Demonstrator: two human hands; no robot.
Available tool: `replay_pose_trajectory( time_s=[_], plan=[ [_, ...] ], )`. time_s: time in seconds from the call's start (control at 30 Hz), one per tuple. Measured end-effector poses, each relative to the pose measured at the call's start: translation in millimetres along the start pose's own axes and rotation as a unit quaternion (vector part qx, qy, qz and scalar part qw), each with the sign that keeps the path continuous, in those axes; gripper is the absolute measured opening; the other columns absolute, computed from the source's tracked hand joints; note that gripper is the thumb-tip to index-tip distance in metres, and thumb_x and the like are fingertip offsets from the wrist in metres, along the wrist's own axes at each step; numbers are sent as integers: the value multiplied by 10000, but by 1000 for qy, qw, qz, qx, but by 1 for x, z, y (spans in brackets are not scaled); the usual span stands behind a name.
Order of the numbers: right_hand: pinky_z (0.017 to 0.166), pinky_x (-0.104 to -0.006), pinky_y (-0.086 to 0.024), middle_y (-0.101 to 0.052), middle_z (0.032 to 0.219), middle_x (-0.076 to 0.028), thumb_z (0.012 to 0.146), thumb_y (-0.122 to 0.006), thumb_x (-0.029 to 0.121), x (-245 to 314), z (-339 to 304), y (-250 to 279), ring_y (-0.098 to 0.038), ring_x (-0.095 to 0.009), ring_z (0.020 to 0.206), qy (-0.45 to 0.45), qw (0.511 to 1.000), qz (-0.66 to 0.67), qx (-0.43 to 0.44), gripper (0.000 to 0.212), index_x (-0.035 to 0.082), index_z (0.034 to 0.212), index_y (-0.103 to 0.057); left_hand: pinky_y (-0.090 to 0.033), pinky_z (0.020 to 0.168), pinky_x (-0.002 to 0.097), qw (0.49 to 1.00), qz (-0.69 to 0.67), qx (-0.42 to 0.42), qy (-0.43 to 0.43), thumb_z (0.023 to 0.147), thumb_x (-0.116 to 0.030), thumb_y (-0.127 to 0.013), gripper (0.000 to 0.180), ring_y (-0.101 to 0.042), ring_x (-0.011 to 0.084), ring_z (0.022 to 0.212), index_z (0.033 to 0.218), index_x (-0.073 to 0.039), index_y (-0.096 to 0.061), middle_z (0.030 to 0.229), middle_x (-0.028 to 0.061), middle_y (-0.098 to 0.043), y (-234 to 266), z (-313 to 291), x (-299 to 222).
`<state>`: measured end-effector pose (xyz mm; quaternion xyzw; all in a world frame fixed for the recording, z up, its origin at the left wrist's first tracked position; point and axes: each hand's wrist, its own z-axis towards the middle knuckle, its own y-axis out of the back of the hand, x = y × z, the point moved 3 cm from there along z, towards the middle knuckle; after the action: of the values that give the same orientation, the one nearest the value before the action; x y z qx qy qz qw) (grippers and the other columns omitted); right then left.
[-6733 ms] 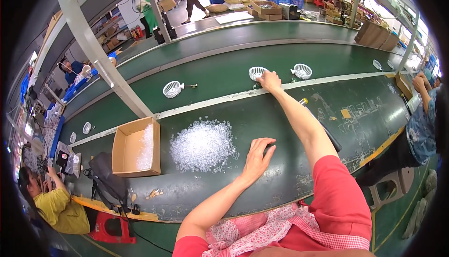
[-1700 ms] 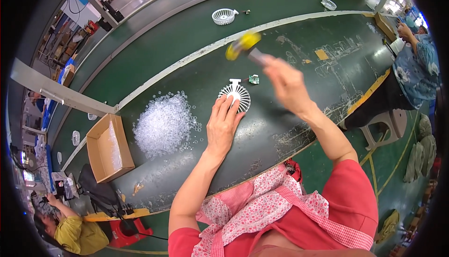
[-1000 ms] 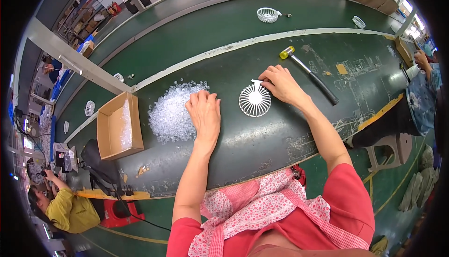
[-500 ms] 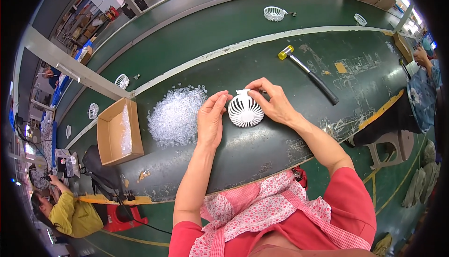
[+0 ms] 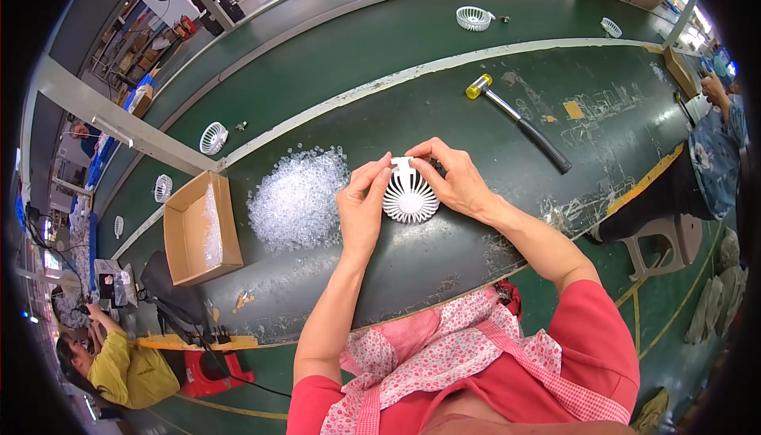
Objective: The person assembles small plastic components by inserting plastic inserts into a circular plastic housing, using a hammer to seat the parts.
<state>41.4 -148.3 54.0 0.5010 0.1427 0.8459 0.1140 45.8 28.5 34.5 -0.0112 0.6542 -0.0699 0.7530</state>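
Observation:
A round white slatted fan cover (image 5: 411,201) stands over the dark green worktop between my hands, its short neck pointing away from me. My right hand (image 5: 460,182) is closed with thumb and fingers on that neck. My left hand (image 5: 362,201) is pinched at the neck's left side, fingertips close to the right hand's. Whatever sits in the left pinch is too small or hidden to make out. Left of my left hand lies a heap of small clear plastic pieces (image 5: 295,200).
An open cardboard box (image 5: 203,229) stands left of the heap. A yellow-headed hammer (image 5: 519,122) lies to the right. Beyond a pale rail, a green conveyor belt (image 5: 349,62) carries more white covers (image 5: 474,18). Co-workers sit at far left (image 5: 131,368) and right (image 5: 717,150).
My left hand has come right, from beside the cover to its neck. The right hand and cover have shifted slightly left. Covers on the belt have moved right.

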Motion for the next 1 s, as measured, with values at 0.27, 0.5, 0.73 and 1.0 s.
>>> replay_pose_trajectory(
  time_s=[0.27, 0.5, 0.73, 1.0],
  plan=[
    [742, -315, -545, -700, 919, -132, 945, -627, 49, 1, -2, 2, -696, -217, 825, 19, 999, 41, 30, 125, -32, 1039, -632, -499, 856, 238, 993, -97, 30, 68, 901, -18, -705, 154, -637, 95, 928, 1051, 11, -722, 1035, 51, -701, 3, 2, 3],
    [768, -284, -539, -694, 935, -107, 957, -611, 41, -1, -4, -1, -674, -158, 860, -21, 998, 64, -12, 126, -45, 1049, -617, -485, 896, 296, 991, 127, -13, -48, 896, -23, -686, 281, -620, 164, 1028, 1175, 13, -685, 1090, 89, -686, -9, -8, -8],
    [721, -301, -536, -685, 941, -128, 967, -605, 57, -1, -6, -8, -677, -191, 830, -6, 995, 62, -74, 140, -36, 1072, -602, -368, 1074, 369, 950, 250, -46, -183, 962, -66, -605, 301, -495, 280, 1261, 1255, -27, -664, 1255, 101, -664, -21, -24, -14],
    [781, -264, -528, -672, 971, -83, 981, -590, 52, -3, -3, -4, -644, -122, 888, -65, 990, 125, -12, 133, -24, 1090, -598, -473, 948, 320, 997, -38, -63, 9, 928, -43, -671, 103, -627, 155, 1049, 1007, -5, -724, 1040, 71, -712, -9, -9, -11]
  ],
)
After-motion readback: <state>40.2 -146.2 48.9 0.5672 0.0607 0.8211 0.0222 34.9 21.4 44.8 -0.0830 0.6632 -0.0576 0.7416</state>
